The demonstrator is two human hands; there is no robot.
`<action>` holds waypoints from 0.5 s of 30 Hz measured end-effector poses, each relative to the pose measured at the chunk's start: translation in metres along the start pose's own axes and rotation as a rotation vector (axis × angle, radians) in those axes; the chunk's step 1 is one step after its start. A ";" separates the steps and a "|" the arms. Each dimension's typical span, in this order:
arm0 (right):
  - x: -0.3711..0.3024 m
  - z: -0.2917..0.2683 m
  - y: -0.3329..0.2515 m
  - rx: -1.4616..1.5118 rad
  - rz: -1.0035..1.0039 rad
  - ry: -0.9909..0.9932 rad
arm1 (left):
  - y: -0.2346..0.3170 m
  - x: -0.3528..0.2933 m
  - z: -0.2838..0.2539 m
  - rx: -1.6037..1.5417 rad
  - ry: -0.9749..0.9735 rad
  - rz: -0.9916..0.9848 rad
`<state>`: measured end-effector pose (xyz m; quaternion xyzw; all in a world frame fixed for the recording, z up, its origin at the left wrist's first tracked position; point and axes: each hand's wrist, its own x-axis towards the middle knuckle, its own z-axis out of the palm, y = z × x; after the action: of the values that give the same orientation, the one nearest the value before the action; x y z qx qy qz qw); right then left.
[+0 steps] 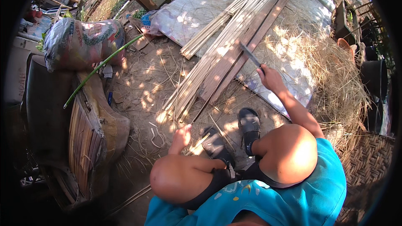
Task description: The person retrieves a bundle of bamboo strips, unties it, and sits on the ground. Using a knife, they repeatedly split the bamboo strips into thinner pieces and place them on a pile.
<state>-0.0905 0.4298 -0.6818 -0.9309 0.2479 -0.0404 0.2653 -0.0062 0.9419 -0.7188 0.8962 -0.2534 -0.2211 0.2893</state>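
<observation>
My right hand (272, 79) is closed around the handle of a knife (250, 54). Its long straight blade points up and left, over reddish-brown planks (224, 65) lying on the ground. Close to my left knee, my left hand (181, 139) is pinched shut at the near end of a thin dark strip (200, 113), which runs away from me towards the planks. Left of the planks lies a long bundle of pale split bamboo strips (192, 84), with a second bundle (209, 33) beside it, tied near its middle. Whether the blade touches anything, I cannot tell.
A heap of dry straw-like shavings (331, 71) lies right of a pale sheet (289, 79). At left, a stuffed sack (83, 44) and a green stalk (102, 63) rest near a worn wooden block (109, 125). A woven mat (364, 171) is at lower right.
</observation>
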 end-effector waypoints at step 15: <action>-0.032 0.035 -0.037 0.067 -0.102 -0.074 | 0.016 0.013 0.006 0.150 0.091 0.022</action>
<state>-0.0948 0.4891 -0.6907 -0.9337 0.1885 -0.0277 0.3031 -0.0051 0.9204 -0.7162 0.9216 -0.2656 -0.1575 0.2350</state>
